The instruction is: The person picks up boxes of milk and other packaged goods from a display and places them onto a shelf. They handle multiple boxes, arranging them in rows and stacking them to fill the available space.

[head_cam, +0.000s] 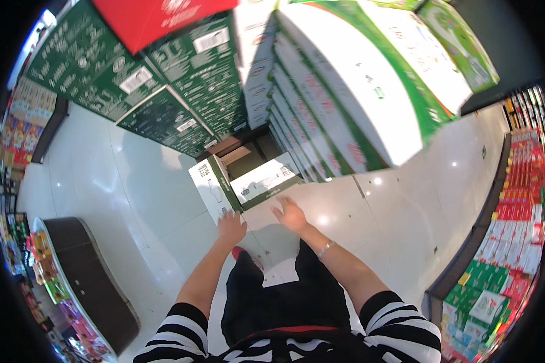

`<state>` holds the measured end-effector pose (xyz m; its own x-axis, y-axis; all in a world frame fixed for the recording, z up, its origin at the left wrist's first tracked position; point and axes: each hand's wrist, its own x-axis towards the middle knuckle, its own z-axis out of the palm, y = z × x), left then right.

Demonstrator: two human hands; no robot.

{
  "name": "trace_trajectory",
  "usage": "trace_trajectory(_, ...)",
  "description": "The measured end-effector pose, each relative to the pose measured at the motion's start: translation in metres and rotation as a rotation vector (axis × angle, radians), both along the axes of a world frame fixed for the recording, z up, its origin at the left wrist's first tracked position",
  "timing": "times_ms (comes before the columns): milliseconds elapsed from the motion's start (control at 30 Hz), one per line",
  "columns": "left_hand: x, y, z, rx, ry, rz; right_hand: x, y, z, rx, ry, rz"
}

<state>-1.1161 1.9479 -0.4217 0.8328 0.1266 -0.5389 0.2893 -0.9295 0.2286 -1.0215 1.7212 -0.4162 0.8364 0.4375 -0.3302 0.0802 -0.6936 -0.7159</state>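
Observation:
Before me, low down, two white-and-green cartons with a bottle printed on them meet at a corner. My left hand (232, 227) is over the near end of the left carton (211, 186), thumb apart from the fingers; whether it touches is unclear. Just off the near side of the right carton (265, 179) is my right hand (292, 215), fingers spread and holding nothing. Behind the cartons is a dark recess with a brown cardboard piece (236, 154). A bracelet (327, 248) circles my right wrist.
Dark green printed boxes (181, 81) rise at the upper left, with a red box (163, 20) above. A tall stack of white-and-green cartons (368, 86) leans large at the upper right. Goods line a shelf (504, 236) at right; a dark curved display stand (88, 281) stands on the tiled floor (163, 227).

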Motion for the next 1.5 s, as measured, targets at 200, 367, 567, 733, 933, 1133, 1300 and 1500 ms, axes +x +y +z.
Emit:
trace_trajectory(200, -0.073, -0.057, 0.074, -0.340, 0.140, -0.065, -0.127, -0.197, 0.080, -0.362, 0.376, 0.313)
trace_trajectory(367, -0.151, -0.052, 0.103, -0.011, 0.478, -0.187, -0.174, -0.354, 0.110, -0.410, 0.506, 0.137)
trace_trajectory(567, -0.102, -0.103, 0.116, 0.075, 0.413, -0.426, -0.137, -0.491, 0.134, -0.297, 0.207, -0.509)
trace_trajectory(733, 0.040, -0.238, 0.152, -0.130, 0.182, -0.287, -0.094, -0.559, 0.192, 0.071, 0.199, -0.852)
trace_trajectory(933, 0.178, -0.409, 0.152, -0.403, -0.108, -0.337, -0.048, -0.673, 0.203, 0.158, 0.207, -0.776)
trace_trajectory(1133, 0.282, -0.543, 0.115, -0.383, 0.136, -0.641, -0.070, -0.847, 0.103, -0.332, 0.023, -1.268)
trace_trajectory(1300, 0.385, -0.693, 0.132, -0.324, 0.279, -0.695, -0.193, -0.920, 0.052, -0.571, 0.525, -0.941)
trace_trajectory(1500, 0.520, -0.939, 0.172, -0.309, 0.026, -1.008, -0.241, -0.921, 0.059, -0.277, 0.390, -1.254)
